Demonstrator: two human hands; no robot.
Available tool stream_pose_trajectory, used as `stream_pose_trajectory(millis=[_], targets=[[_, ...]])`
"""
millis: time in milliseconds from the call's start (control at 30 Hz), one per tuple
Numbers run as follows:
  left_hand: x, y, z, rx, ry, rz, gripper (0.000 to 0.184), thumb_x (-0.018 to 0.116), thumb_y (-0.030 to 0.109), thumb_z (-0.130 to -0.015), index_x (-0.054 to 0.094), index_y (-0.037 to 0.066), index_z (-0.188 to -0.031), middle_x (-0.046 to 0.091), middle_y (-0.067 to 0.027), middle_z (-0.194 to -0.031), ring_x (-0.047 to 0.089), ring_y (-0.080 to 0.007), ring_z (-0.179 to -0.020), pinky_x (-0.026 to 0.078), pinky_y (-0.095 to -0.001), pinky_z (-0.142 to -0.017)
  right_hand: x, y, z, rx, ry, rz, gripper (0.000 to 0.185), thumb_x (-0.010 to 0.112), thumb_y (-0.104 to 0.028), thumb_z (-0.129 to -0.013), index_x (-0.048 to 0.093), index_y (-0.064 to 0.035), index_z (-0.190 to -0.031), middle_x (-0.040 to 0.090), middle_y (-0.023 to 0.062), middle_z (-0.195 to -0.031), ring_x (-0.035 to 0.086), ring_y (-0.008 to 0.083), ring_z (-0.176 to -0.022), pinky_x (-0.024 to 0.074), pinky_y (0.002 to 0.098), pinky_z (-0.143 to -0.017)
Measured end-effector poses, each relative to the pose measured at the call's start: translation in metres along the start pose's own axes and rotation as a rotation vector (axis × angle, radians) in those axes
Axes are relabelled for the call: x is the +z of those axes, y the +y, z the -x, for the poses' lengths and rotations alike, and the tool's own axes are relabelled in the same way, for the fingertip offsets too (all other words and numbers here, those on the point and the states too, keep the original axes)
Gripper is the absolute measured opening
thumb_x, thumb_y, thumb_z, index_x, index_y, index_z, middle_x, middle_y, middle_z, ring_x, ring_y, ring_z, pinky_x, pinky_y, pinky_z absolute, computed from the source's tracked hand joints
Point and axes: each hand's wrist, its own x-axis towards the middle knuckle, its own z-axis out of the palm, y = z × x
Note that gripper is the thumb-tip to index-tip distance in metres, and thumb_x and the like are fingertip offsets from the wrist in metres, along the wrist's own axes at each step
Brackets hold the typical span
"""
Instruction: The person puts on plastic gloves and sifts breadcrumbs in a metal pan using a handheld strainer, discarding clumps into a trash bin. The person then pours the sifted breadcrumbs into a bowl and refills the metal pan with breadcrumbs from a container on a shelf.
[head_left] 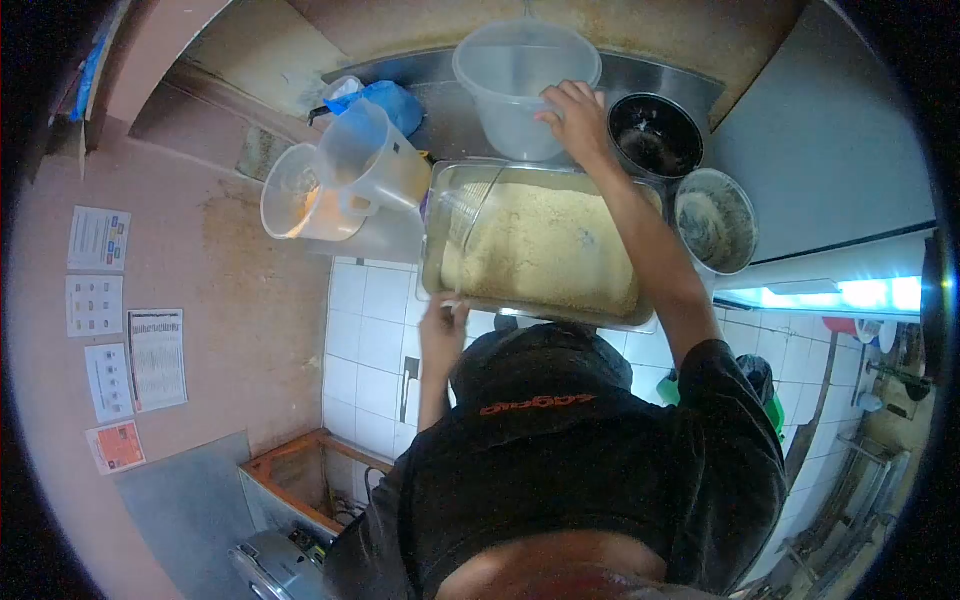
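A metal tray (545, 312) on the counter holds pale yellow, crumbly breading (545, 235). At its left end lies a wire-mesh utensil (470, 215), its handle running down toward me. My left hand (443, 325) is at the tray's front left corner, fingers closed around what looks like the end of that handle; the grip is partly hidden. Reaching across the tray's right side, my right hand (577, 120) has its fingers on the rim of a translucent plastic bucket (520, 115) behind the tray. The bucket stands upright, with little visible inside.
Two translucent jugs, one pitcher (385, 160) and one with orange contents (300, 205), stand left of the tray. A blue bag (390, 105) lies behind them. On the right are a black pot (655, 135) and a metal bowl (715, 222) with pale residue. A wall flanks the left.
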Motion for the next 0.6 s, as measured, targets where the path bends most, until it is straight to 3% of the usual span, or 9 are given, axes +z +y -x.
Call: stream_pose_trajectory(millis=[67, 167, 233, 300, 400, 467, 500, 567, 600], targets=[[0.027, -0.024, -0.002, -0.015, -0.031, 0.088, 0.010, 0.057, 0.013, -0.095, 0.056, 0.005, -0.101, 0.053, -0.0005, -0.059, 0.047, -0.0073, -0.052, 0.038, -0.0239, -0.048, 0.016, 0.012, -0.002, 0.029, -0.010, 0.034, 0.030, 0.073, -0.023, -0.074, 0.066, -0.0129, -0.100, 0.059, 0.0022, -0.092, 0.055, 0.0228, -0.099, 0.0383, 0.0383, -0.083], [0.035, -0.018, -0.023, -0.282, -0.438, 0.300, 0.010, 0.049, 0.012, -0.098, 0.056, 0.005, -0.094, 0.054, -0.0022, -0.061, 0.051, -0.0095, -0.053, 0.041, -0.0265, -0.048, 0.051, 0.043, 0.007, 0.009, -0.181, 0.135, 0.027, 0.070, -0.018, -0.079, 0.066, -0.0116, -0.105, 0.061, 0.0048, -0.098, 0.054, 0.0259, -0.106, 0.0425, 0.0419, -0.087], [0.038, -0.022, -0.039, -0.196, -0.539, 0.119, 0.016, 0.053, 0.015, -0.096, 0.060, 0.004, -0.088, 0.055, -0.0035, -0.062, 0.053, -0.0096, -0.056, 0.043, -0.0279, -0.051, 0.043, 0.041, 0.018, 0.069, -0.324, -0.120, 0.030, 0.068, -0.014, -0.080, 0.065, -0.0096, -0.110, 0.061, 0.0104, -0.106, 0.053, 0.0297, -0.113, 0.0433, 0.0441, -0.095], [0.045, -0.041, -0.056, 0.046, -0.512, -0.233, 0.023, 0.060, 0.024, -0.091, 0.066, 0.002, -0.092, 0.067, -0.0148, -0.074, 0.066, -0.0250, -0.068, 0.051, -0.0370, -0.065, 0.027, 0.032, 0.030, 0.072, -0.182, -0.133, 0.032, 0.068, -0.014, -0.080, 0.064, -0.0082, -0.111, 0.060, 0.0131, -0.111, 0.053, 0.0311, -0.115, 0.0418, 0.0434, -0.099], [0.051, -0.055, -0.063, 0.163, -0.473, -0.376, 0.028, 0.069, 0.014, -0.080, 0.066, 0.004, -0.106, 0.069, -0.0145, -0.087, 0.067, -0.0277, -0.076, 0.053, -0.0372, -0.071, -0.013, -0.006, 0.064, 0.154, 0.023, -0.189, 0.030, 0.068, -0.015, -0.082, 0.064, -0.0046, -0.109, 0.061, 0.0166, -0.115, 0.054, 0.0334, -0.115, 0.0404, 0.0413, -0.102], [0.047, -0.046, -0.063, 0.159, -0.447, -0.352, 0.031, 0.070, 0.013, -0.077, 0.066, 0.007, -0.108, 0.068, -0.0165, -0.097, 0.067, -0.0335, -0.084, 0.053, -0.0393, -0.077, -0.023, -0.014, 0.106, 0.288, -0.097, -0.415, 0.024, 0.066, -0.015, -0.084, 0.065, -0.0039, -0.105, 0.063, 0.0171, -0.110, 0.056, 0.0345, -0.112, 0.0417, 0.0404, -0.100], [0.044, -0.040, -0.063, 0.375, -0.405, -0.407, 0.024, 0.059, 0.018, -0.085, 0.066, 0.011, -0.107, 0.067, -0.0170, -0.102, 0.064, -0.0358, -0.093, 0.051, -0.0447, -0.082, -0.019, -0.022, 0.133, 0.289, -0.072, -0.401, 0.018, 0.062, -0.014, -0.086, 0.066, -0.0034, -0.101, 0.065, 0.0175, -0.106, 0.058, 0.0337, -0.110, 0.0438, 0.0395, -0.097], [0.056, -0.066, -0.064, 0.448, -0.285, -0.477, 0.025, 0.061, 0.015, -0.083, 0.067, 0.006, -0.106, 0.066, -0.0190, -0.104, 0.063, -0.0363, -0.095, 0.051, -0.0442, -0.085, -0.047, -0.069, 0.163, 0.461, -0.275, -0.637, 0.022, 0.054, -0.012, -0.091, 0.065, -0.0021, -0.107, 0.063, 0.0177, -0.113, 0.057, 0.0321, -0.112, 0.0416, 0.0425, -0.099], [0.050, -0.027, -0.053, 0.380, -0.243, -0.423, 0.025, 0.060, 0.015, -0.085, 0.066, 0.004, -0.107, 0.066, -0.0194, -0.104, 0.062, -0.0390, -0.093, 0.050, -0.0457, -0.086, -0.061, -0.090, 0.164, 0.301, -0.266, -0.667, 0.025, 0.052, -0.010, -0.091, 0.063, -0.0025, -0.112, 0.062, 0.0183, -0.115, 0.056, 0.0324, -0.113, 0.0420, 0.0427, -0.098]])
